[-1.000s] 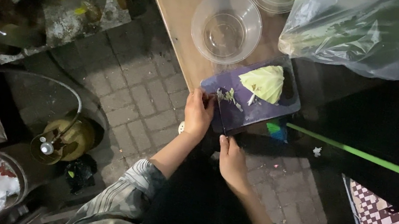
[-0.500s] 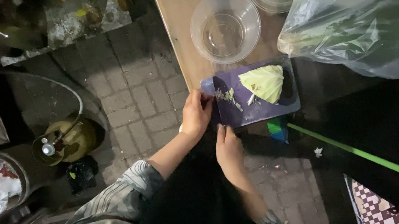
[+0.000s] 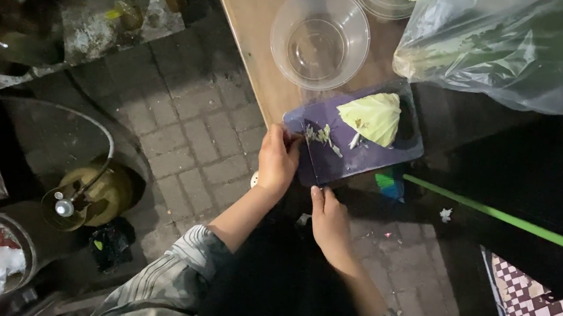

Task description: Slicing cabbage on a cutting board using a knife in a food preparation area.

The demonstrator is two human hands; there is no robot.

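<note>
Purple, one cutting board [image 3: 367, 154] at frame centre carries one cabbage wedge [image 3: 372, 115], its near edge gripped by the left hand [image 3: 277, 159], the right hand [image 3: 329, 220] closed around a knife [image 3: 310, 157], one clear bowl [image 3: 320, 37] above.

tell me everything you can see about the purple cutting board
The purple cutting board is a thin, flat rectangle, plastic by its look, lying askew at the near edge of the wooden table. A pale green cabbage wedge rests on it, with small scraps beside. The left hand grips its near-left corner; the right hand sits just below its front edge.
</note>
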